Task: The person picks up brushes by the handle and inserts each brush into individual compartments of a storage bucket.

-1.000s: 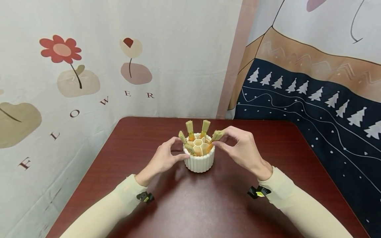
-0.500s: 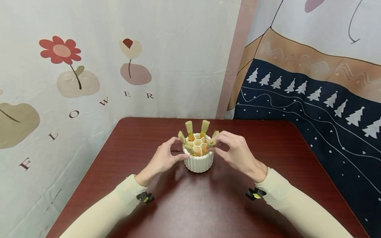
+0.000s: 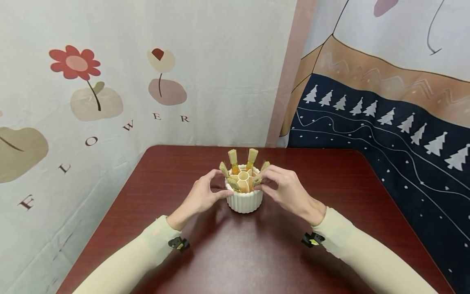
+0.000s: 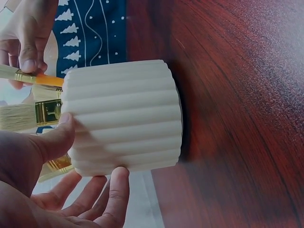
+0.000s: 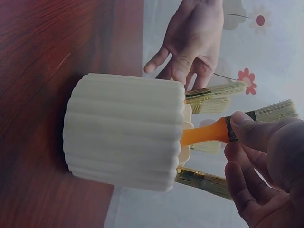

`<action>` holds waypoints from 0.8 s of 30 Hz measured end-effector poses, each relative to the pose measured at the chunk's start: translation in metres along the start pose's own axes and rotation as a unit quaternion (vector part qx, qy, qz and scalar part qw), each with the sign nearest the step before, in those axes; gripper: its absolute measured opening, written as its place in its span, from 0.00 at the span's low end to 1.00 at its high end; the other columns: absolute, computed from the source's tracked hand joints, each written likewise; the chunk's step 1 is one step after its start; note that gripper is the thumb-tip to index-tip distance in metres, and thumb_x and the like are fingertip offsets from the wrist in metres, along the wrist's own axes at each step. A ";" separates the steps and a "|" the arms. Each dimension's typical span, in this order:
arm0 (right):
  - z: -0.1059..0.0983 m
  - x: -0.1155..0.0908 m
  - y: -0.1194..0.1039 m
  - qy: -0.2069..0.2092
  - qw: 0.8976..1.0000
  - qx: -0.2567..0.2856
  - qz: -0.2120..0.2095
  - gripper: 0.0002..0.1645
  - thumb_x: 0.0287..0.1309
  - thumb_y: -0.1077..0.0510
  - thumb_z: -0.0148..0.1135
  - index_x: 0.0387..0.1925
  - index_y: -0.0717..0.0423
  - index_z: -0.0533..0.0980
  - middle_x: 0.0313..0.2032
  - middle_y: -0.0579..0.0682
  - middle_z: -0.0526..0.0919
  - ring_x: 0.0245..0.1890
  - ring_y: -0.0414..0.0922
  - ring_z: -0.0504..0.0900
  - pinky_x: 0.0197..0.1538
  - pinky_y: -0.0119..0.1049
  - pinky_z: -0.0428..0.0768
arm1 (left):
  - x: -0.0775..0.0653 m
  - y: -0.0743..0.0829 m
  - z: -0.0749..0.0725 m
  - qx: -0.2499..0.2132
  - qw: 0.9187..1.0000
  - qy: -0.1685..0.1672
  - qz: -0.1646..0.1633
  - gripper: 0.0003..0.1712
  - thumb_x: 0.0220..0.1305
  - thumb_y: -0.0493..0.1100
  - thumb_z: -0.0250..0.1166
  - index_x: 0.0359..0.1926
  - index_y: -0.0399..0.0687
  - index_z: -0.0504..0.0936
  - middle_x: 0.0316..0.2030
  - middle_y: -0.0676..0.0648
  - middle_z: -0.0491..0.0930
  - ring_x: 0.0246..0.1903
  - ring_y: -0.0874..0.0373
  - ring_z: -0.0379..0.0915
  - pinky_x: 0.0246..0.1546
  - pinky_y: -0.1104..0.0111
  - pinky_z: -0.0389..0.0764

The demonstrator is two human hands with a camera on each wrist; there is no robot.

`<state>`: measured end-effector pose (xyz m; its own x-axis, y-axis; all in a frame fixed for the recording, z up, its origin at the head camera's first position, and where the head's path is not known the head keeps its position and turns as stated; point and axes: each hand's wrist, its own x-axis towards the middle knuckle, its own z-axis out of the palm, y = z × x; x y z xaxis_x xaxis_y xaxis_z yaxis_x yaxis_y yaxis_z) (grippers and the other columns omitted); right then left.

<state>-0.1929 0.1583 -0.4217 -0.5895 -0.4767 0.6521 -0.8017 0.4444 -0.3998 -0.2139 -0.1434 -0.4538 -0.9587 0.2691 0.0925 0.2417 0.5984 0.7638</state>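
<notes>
A ribbed white brush pot (image 3: 244, 203) stands upright on the table, with a flower-shaped divider (image 3: 243, 176) inside. My left hand (image 3: 202, 194) holds its left side, thumb at the rim and fingers along the wall in the left wrist view. At the front right of the rim, my right hand (image 3: 288, 188) pinches a flat paintbrush by its metal collar. This brush's orange handle (image 5: 206, 133) points down into the pot and its pale bristles (image 5: 278, 112) stick out past my thumb. Several other paintbrushes, bristles up, stand round the rim, including one at the back (image 3: 252, 155).
The dark red table (image 3: 176, 167) has rounded far corners. Behind it hangs a pale cloth (image 3: 227, 73) with flower prints, and a navy cloth (image 3: 330, 126) with white trees is at the right. A small black device (image 3: 313, 239) sits on the right sleeve, another on the left.
My right hand has moved left and slightly down, bringing its paintbrush from the rim's right side towards the front right. Another brush now shows behind its fingers. The left hand stays in place.
</notes>
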 end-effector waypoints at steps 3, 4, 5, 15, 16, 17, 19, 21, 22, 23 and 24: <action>0.002 -0.001 0.001 -0.001 1.000 -0.004 0.001 0.19 0.58 0.70 0.89 0.47 0.52 0.92 0.42 0.47 0.92 0.39 0.40 0.93 0.46 0.32 0.94 | -0.001 0.000 0.000 0.000 1.000 0.000 -0.003 0.37 0.71 0.50 0.86 0.74 0.45 0.82 0.73 0.36 0.87 0.73 0.35 0.83 0.74 0.37 0.82; 0.002 -0.001 0.001 -0.002 1.000 -0.006 0.003 0.19 0.58 0.70 0.89 0.47 0.52 0.92 0.42 0.47 0.92 0.39 0.40 0.93 0.46 0.31 0.93 | -0.001 0.000 0.000 0.001 1.000 0.000 -0.004 0.37 0.71 0.50 0.86 0.74 0.46 0.82 0.73 0.36 0.87 0.72 0.35 0.84 0.74 0.38 0.82; 0.003 -0.002 0.002 -0.002 1.000 -0.008 0.006 0.18 0.59 0.69 0.89 0.47 0.53 0.92 0.42 0.47 0.92 0.39 0.40 0.92 0.45 0.31 0.93 | -0.001 0.000 0.000 0.001 1.000 0.000 -0.003 0.37 0.71 0.50 0.86 0.74 0.45 0.82 0.73 0.36 0.87 0.72 0.36 0.84 0.73 0.38 0.83; 0.009 -0.005 0.008 -0.013 1.000 -0.008 0.015 0.20 0.58 0.71 0.89 0.50 0.57 0.91 0.43 0.50 0.93 0.38 0.40 0.94 0.44 0.36 0.95 | 0.000 0.000 0.001 -0.001 1.000 0.000 -0.006 0.37 0.71 0.50 0.86 0.73 0.46 0.82 0.70 0.36 0.89 0.61 0.41 0.89 0.65 0.44 0.87; 0.010 -0.006 0.009 -0.013 1.000 -0.008 0.015 0.20 0.58 0.72 0.89 0.50 0.57 0.91 0.43 0.50 0.93 0.38 0.41 0.94 0.44 0.35 0.95 | 0.000 -0.001 0.001 -0.001 1.000 -0.001 -0.006 0.37 0.71 0.50 0.86 0.74 0.45 0.82 0.70 0.36 0.88 0.60 0.42 0.89 0.65 0.44 0.87; 0.011 -0.006 0.010 -0.013 1.000 -0.008 0.015 0.20 0.58 0.72 0.88 0.50 0.57 0.90 0.43 0.50 0.93 0.38 0.41 0.94 0.44 0.36 0.95 | 0.000 -0.001 0.001 0.000 1.000 -0.001 -0.007 0.37 0.71 0.50 0.86 0.74 0.45 0.82 0.70 0.36 0.88 0.60 0.42 0.89 0.65 0.45 0.87; 0.012 -0.007 0.011 -0.014 1.000 -0.006 0.013 0.20 0.58 0.72 0.88 0.50 0.58 0.90 0.43 0.51 0.94 0.37 0.42 0.94 0.44 0.38 0.96 | 0.000 -0.001 0.001 0.001 1.000 -0.001 -0.008 0.37 0.71 0.50 0.86 0.74 0.45 0.81 0.70 0.36 0.88 0.59 0.42 0.90 0.65 0.45 0.88; 0.013 -0.008 0.012 -0.016 1.000 -0.003 0.014 0.20 0.59 0.73 0.87 0.50 0.59 0.90 0.43 0.52 0.94 0.38 0.43 0.95 0.44 0.40 0.96 | 0.000 0.000 0.001 0.001 1.000 -0.002 -0.007 0.37 0.72 0.50 0.86 0.74 0.45 0.81 0.70 0.36 0.88 0.59 0.42 0.91 0.65 0.44 0.88; 0.013 -0.008 0.012 -0.019 1.000 -0.002 0.016 0.20 0.59 0.73 0.87 0.50 0.59 0.90 0.43 0.52 0.94 0.38 0.43 0.95 0.44 0.40 0.96 | 0.000 0.000 0.001 0.001 1.000 -0.002 -0.007 0.38 0.72 0.50 0.86 0.74 0.45 0.81 0.71 0.36 0.88 0.58 0.41 0.91 0.65 0.44 0.87; 0.014 -0.008 0.013 -0.021 1.000 -0.001 0.017 0.20 0.60 0.73 0.87 0.50 0.59 0.90 0.44 0.52 0.94 0.38 0.43 0.95 0.44 0.40 0.96 | 0.000 0.000 0.001 0.000 1.000 -0.002 -0.007 0.37 0.72 0.50 0.86 0.74 0.45 0.81 0.71 0.36 0.88 0.58 0.41 0.91 0.65 0.44 0.87; 0.014 -0.009 0.013 -0.024 1.000 -0.001 0.018 0.19 0.60 0.73 0.87 0.51 0.59 0.90 0.44 0.53 0.94 0.38 0.43 0.95 0.45 0.39 0.96 | 0.000 0.000 0.001 0.000 1.000 -0.002 -0.006 0.37 0.71 0.50 0.86 0.74 0.45 0.81 0.71 0.36 0.88 0.59 0.41 0.90 0.65 0.43 0.87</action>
<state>-0.1999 0.1576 -0.4416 -0.6225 -0.4954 0.6059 -0.7794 0.4631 -0.4221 -0.2142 -0.1428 -0.4543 -0.9611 0.2641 0.0805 0.2294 0.6016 0.7651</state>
